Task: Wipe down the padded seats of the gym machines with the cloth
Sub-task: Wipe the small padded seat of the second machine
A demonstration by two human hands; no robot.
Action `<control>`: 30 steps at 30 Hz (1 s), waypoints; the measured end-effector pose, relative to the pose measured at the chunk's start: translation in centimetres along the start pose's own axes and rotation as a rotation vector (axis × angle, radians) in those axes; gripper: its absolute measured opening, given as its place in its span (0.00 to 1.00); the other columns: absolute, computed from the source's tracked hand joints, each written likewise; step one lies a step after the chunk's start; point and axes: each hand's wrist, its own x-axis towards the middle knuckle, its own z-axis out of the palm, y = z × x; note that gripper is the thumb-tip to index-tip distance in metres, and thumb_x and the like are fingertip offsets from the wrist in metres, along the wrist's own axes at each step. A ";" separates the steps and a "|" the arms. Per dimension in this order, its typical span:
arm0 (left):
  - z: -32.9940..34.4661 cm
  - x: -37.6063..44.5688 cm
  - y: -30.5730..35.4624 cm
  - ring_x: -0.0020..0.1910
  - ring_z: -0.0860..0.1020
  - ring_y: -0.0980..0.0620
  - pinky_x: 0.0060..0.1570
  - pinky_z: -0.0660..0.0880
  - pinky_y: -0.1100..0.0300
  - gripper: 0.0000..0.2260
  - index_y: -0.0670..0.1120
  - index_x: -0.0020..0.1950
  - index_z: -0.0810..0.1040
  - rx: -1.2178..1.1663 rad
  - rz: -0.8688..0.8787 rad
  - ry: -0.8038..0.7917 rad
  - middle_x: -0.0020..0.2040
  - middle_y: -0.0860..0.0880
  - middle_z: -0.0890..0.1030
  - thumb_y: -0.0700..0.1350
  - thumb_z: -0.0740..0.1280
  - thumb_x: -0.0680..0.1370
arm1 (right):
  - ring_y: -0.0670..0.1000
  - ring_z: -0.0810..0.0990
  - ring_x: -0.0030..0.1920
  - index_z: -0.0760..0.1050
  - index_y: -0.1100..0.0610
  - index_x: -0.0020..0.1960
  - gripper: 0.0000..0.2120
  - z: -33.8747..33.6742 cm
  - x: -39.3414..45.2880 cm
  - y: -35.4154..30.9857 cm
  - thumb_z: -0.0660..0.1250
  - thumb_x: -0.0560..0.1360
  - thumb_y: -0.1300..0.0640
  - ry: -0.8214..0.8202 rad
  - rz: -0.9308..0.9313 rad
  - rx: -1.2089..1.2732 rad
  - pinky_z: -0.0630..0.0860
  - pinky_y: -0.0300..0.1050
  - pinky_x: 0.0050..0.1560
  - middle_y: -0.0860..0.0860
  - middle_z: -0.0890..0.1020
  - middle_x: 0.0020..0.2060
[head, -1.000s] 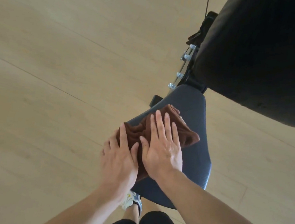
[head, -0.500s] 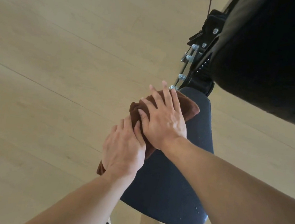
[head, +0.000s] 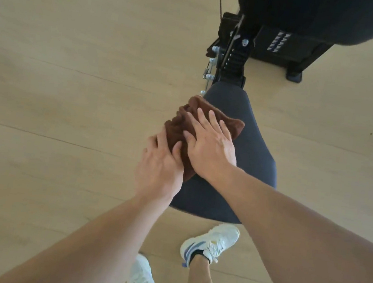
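Far left of the frame there is only pale wood floor (head: pixel 56 102), w/ some long seams running across.

Going to the centre, the left hand (head: pixel 158 168) lies flat on the near-left end of the brown cloth (head: pixel 181 122). Its fingers are straight and released, pressing down, not curling around anything. Just to the right of it, touching at the thumb side, the right hand (head: pixel 210 149) lies also flat on the cloth, fingers spread and pointing to upper left, palm pressing; no grasp here either.

The cloth is bunched on the left edge of the padded seat (head: pixel 256 159), approx. in the middle of the frame. The long axis of the seat runs from lower centre up to the narrow end near the black machine frame (head: pixel 233 57) at upper centre-right. The cloth covers only the left side; the wide dark part to the right of both hands and the narrow top end lie bare. So I judge the next stroke must go right or upward along this axis, and the right hand is nearer to that part.

At upper right a big black pad (head: pixel 314 13) hangs over. At the bottom, two white sneakers (head: pixel 210 243).
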 end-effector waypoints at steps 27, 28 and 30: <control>-0.3 -0.5 -0.1 0.61 0.78 0.45 0.52 0.75 0.50 0.24 0.53 0.79 0.59 0.012 -0.027 -0.014 0.71 0.49 0.71 0.55 0.49 0.83 | 0.48 0.43 0.82 0.52 0.46 0.82 0.27 -0.1 -0.5 0.1 0.44 0.84 0.44 -0.057 -0.185 -0.056 0.42 0.50 0.81 0.45 0.52 0.82; -0.4 0.1 0.0 0.60 0.78 0.44 0.52 0.74 0.50 0.23 0.53 0.78 0.60 0.008 -0.023 -0.026 0.71 0.49 0.72 0.54 0.49 0.83 | 0.47 0.42 0.82 0.51 0.46 0.82 0.27 -0.3 0.1 0.2 0.44 0.84 0.44 -0.076 -0.198 -0.059 0.41 0.50 0.81 0.44 0.51 0.82; -0.6 1.7 0.2 0.60 0.78 0.43 0.54 0.73 0.50 0.21 0.51 0.77 0.62 -0.013 -0.008 -0.066 0.69 0.48 0.73 0.53 0.50 0.84 | 0.47 0.41 0.81 0.53 0.46 0.82 0.26 -0.9 1.7 0.3 0.43 0.85 0.44 -0.113 -0.215 -0.060 0.40 0.49 0.81 0.43 0.51 0.82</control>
